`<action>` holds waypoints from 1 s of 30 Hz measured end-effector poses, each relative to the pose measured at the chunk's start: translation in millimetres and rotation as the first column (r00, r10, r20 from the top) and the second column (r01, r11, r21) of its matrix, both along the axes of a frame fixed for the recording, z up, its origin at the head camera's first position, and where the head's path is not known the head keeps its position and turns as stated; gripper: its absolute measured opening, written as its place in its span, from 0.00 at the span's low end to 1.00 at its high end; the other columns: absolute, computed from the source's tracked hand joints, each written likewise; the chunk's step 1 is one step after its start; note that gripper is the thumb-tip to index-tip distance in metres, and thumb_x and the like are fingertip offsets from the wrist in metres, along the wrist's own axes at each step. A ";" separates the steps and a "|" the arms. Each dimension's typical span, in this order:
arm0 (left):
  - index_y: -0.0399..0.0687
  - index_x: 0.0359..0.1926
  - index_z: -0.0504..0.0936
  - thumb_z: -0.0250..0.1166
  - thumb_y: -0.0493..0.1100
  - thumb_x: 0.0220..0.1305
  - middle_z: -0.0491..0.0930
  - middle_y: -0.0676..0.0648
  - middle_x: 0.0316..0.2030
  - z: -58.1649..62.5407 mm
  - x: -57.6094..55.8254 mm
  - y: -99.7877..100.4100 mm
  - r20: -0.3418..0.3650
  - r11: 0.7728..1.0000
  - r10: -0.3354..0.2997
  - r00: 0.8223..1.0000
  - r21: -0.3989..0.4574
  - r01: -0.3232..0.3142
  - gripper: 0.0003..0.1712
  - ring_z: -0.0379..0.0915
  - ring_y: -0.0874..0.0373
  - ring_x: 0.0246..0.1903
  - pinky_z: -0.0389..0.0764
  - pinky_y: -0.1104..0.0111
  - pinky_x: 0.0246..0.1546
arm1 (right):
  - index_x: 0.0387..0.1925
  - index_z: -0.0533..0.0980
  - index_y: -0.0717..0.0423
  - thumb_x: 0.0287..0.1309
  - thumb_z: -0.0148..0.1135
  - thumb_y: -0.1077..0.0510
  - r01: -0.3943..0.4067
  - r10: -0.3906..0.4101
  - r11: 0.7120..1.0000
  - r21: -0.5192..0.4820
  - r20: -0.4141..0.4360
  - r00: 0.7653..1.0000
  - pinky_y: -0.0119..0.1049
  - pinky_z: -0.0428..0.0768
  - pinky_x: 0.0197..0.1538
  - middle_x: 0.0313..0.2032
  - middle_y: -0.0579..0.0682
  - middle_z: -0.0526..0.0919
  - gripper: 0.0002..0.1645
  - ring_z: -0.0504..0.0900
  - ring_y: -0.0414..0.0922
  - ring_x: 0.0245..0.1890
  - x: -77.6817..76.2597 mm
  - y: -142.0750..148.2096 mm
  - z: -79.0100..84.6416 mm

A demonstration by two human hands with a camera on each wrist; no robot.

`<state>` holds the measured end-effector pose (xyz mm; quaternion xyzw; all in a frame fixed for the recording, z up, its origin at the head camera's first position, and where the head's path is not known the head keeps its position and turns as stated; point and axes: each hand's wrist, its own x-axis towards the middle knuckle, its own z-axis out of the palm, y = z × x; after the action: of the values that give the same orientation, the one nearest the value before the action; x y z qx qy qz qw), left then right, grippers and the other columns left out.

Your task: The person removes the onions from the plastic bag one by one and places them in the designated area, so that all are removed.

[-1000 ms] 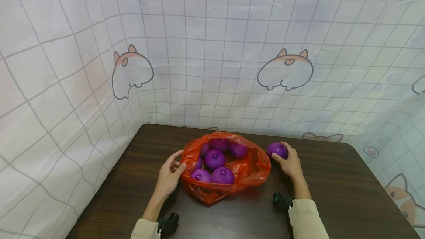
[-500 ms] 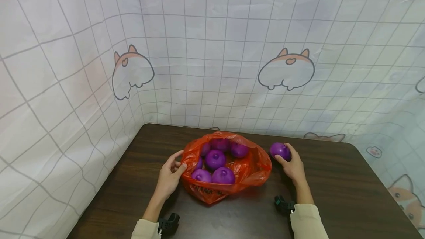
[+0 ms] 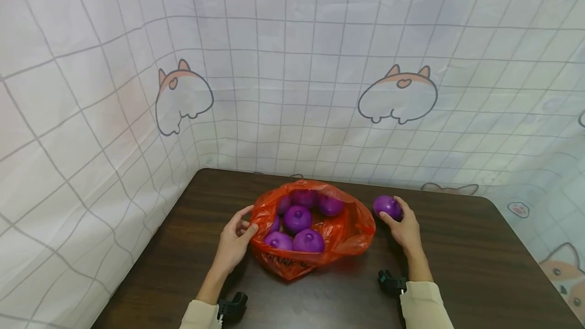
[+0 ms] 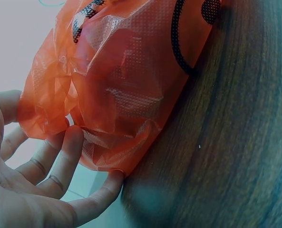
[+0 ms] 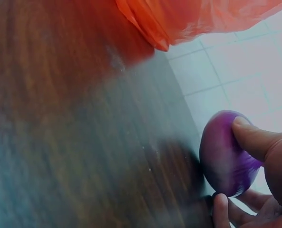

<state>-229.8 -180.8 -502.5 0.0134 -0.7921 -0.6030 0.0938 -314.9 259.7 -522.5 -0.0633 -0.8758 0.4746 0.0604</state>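
Note:
A red plastic bag (image 3: 292, 268) with dark lettering stands on the table, its mouth spread wide. Inside it lie several round purple fruits (image 3: 297, 219), each with a small nub. My left hand (image 3: 233, 245) holds the bag's left rim; in the left wrist view its fingers (image 4: 72, 147) lie against the thin, crumpled plastic. To the right of the bag, my right hand (image 3: 405, 227) grips another purple fruit (image 3: 386, 207) between thumb and fingers. In the right wrist view this fruit (image 5: 226, 154) is smooth and shiny, right at the tabletop, apart from the bag.
The dark wood-grain table (image 3: 466, 258) has rounded far corners. A white gridded curtain (image 3: 292, 90) with cartoon dogs hangs behind it and along both sides. Each wrist wears a black camera strap, such as the right wrist's camera (image 3: 390, 282).
The right hand has shifted slightly to the right with the purple fruit, away from the bag. The left hand and the bag have hardly moved.

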 end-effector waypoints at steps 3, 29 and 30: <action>0.58 0.69 0.75 0.66 0.41 0.70 0.80 0.39 0.39 -5.0 -2.5 -1.9 -0.008 1.000 -0.002 1.000 -0.010 0.002 0.27 0.73 0.56 0.34 0.74 0.71 0.32 | 0.78 0.56 0.52 0.68 0.65 0.50 0.005 -0.005 1.000 0.007 -0.004 1.000 0.70 0.59 0.72 0.72 0.74 0.58 0.44 0.61 0.72 0.71 -0.2 -0.4 0.0; 0.59 0.69 0.75 0.66 0.41 0.70 0.81 0.39 0.39 -5.3 -3.0 -3.2 -0.016 1.000 -0.003 1.000 -0.004 0.003 0.28 0.74 0.55 0.35 0.75 0.70 0.34 | 0.77 0.58 0.56 0.67 0.66 0.51 0.004 -0.001 0.999 0.052 -0.055 0.999 0.66 0.64 0.70 0.68 0.75 0.59 0.43 0.67 0.71 0.66 -3.7 -5.5 3.9; 0.59 0.69 0.75 0.66 0.40 0.70 0.81 0.39 0.39 -5.4 -2.8 -3.5 -0.018 1.000 -0.004 1.000 -0.003 0.004 0.28 0.74 0.55 0.35 0.75 0.70 0.33 | 0.77 0.58 0.56 0.67 0.66 0.51 0.005 -0.002 0.999 0.049 -0.057 0.998 0.65 0.66 0.68 0.68 0.75 0.59 0.43 0.68 0.70 0.65 -3.4 -4.7 4.8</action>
<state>-232.5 -184.3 -507.8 0.0065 -0.7923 -0.6019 0.0997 -318.3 255.1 -517.7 -0.0500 -0.8851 0.4543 0.0877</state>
